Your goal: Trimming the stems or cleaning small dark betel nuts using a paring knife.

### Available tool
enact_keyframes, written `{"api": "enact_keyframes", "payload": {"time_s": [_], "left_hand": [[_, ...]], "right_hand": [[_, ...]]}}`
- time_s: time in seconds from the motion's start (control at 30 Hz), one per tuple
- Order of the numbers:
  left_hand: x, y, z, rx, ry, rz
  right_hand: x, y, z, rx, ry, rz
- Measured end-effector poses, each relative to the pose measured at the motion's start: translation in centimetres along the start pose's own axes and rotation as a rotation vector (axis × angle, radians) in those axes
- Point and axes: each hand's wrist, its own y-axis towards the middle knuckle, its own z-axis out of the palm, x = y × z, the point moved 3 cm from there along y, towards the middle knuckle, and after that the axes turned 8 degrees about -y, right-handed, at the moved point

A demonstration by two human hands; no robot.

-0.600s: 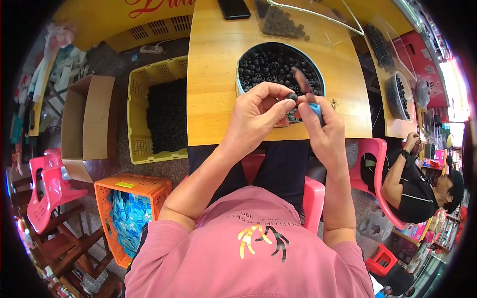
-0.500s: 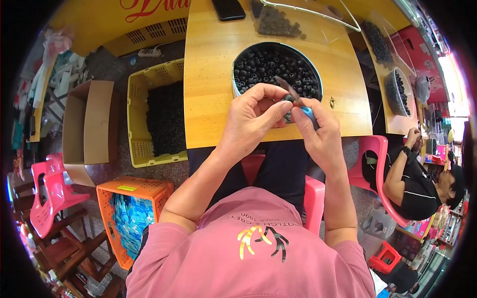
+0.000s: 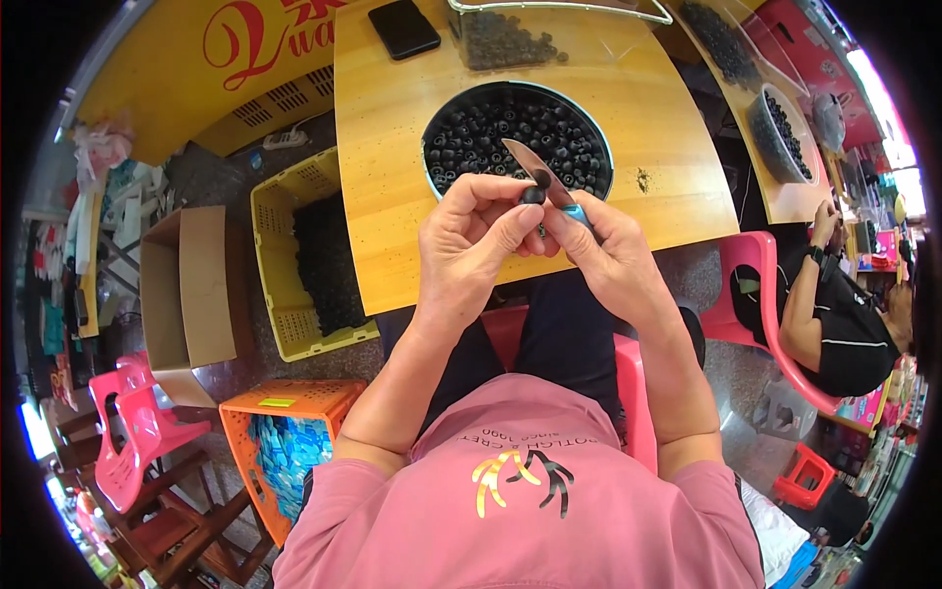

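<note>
Between the thumb and fingers of my left hand (image 3: 461, 240) is a small round black piece (image 3: 532, 195), its exact kind unclear. A dark bit shows just above it, beside the blade. My right hand (image 3: 613, 253) grips a small knife (image 3: 528, 157) by its blue handle, the blade slanting up to the left against the piece. Both hands are at the near side of a round basin (image 3: 611, 162) with a pale blue rim. It holds many similar black pieces (image 3: 491, 133), some showing holes. The right fingers partly hide the handle.
On the wooden table (image 3: 677, 187) are a black phone (image 3: 404, 29), a clear container (image 3: 510, 44) of black pieces and dark crumbs (image 3: 643, 180). Left stand a yellow crate (image 3: 270, 221), a cardboard box (image 3: 162, 285) and an orange crate (image 3: 339, 393). A co-worker (image 3: 854, 339) sits right.
The knife blade has swung more upright and shows its flat side; the black piece is now in plainer sight. The whole view has shifted, with the basin further left.
</note>
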Motion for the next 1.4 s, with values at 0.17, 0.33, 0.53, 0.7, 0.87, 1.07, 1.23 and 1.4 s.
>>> {"api": "enact_keyframes", "payload": {"time_s": [0.17,0.33,0.53,0.7,0.87,1.07,1.23,1.4], "left_hand": [[0.0,-0.1,0.0,-0.095,-0.034,0.013],[0.0,-0.2,0.1,-0.099,-0.055,0.032],[0.0,-0.5,0.6,-0.114,-0.123,0.029],[0.2,-0.6,1.1,-0.127,-0.271,-0.007],[0.5,-0.9,1.0,-0.158,-0.333,-0.026],[0.6,-1.1,1.3,-0.186,-0.333,-0.017],[0.5,-1.2,1.7,-0.185,-0.349,-0.021],[0.4,-1.4,1.7,-0.187,-0.355,-0.026]], "right_hand": [[0.9,-0.3,0.3,-0.167,-0.227,-0.225],[1.6,-0.7,0.4,-0.32,-0.554,-0.401],[2.2,-1.1,0.5,-0.418,-0.718,-0.459],[2.2,-1.3,0.6,-0.435,-0.755,-0.493],[2.5,-1.5,0.6,-0.468,-0.807,-0.518],[2.3,-1.6,0.5,-0.523,-0.862,-0.533],[2.2,-1.7,0.7,-0.558,-0.865,-0.548],[2.8,-2.1,0.6,-0.528,-0.885,-0.533]]}}
